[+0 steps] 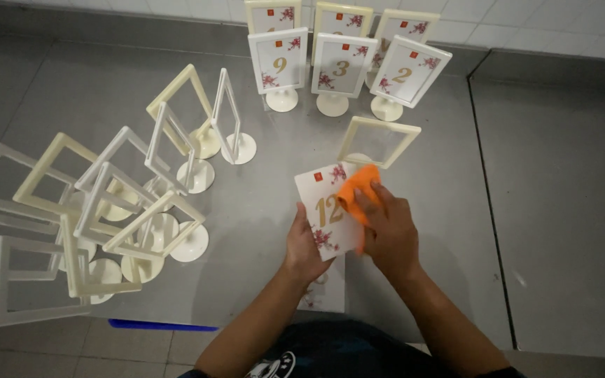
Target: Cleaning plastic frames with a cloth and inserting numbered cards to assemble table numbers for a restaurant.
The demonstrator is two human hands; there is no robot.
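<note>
Hands mid-table: left hand point(304, 248) pinches white number card point(325, 210) by its lower-left edge; right hand point(388, 231) closed on orange cloth point(356, 187), pressed flat on card's right side. Empty frame stand point(378, 142) just behind, steel table point(260, 196) below.

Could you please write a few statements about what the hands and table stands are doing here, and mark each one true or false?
1. The left hand holds a white card with a gold number and red blossoms. True.
2. The right hand presses a blue sponge on the card. False: it presses a crumpled orange cloth.
3. An empty cream plastic frame stand stands just beyond the card. True.
4. Every frame stand on the grey metal table already holds a card. False: the cluster of white and cream frames on the left is empty.
5. Filled numbered stands are grouped at the far edge near the tiled wall. True.
</note>
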